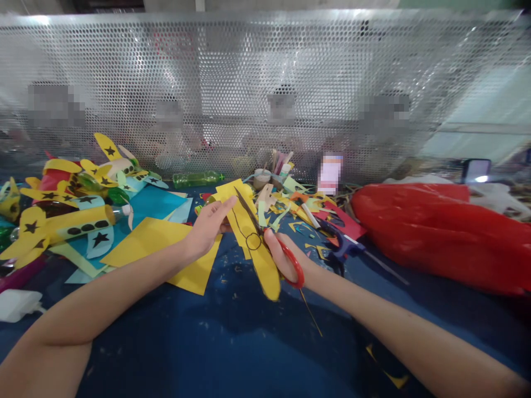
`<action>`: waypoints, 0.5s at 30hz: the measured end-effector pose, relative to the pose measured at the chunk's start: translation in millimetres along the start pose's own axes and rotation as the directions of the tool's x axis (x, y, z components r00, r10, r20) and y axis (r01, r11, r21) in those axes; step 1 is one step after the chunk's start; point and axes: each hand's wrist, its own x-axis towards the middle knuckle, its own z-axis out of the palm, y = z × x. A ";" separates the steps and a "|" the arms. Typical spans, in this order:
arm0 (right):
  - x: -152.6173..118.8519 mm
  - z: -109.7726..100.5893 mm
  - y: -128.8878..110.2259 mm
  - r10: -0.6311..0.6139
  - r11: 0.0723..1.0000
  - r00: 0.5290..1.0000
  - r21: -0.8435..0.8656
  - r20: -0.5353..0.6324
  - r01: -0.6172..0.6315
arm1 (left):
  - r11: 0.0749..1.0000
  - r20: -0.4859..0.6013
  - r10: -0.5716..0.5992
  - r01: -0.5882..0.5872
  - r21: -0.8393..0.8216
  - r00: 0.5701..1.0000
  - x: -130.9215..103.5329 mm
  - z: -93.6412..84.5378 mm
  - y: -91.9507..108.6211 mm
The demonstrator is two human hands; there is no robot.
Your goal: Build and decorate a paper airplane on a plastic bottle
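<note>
My left hand [209,225] pinches the upper left edge of a yellow paper piece [265,271] that has a drawn outline and a small circle on it. Wrapped round the red handles of a pair of scissors [297,271] is my right hand [284,254]. The dark blades lie across the upper right part of the paper, pointing up and left. The paper's rounded lower end hangs over the blue table [199,342]. A larger yellow sheet [145,246] lies beneath my left forearm.
Decorated bottle planes [78,226] crowd the left side, near a white adapter [19,305]. Paper scraps, a blue glue gun [346,246] and a red plastic bag [440,237] are at the right. A perforated metal screen [232,83] stands behind.
</note>
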 end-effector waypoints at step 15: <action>-0.4 -4.9 1.5 -0.069 0.998 0.997 0.005 0.035 0.069 | 1.000 0.025 0.002 -0.002 -0.018 1.000 -1.1 3.2 1.1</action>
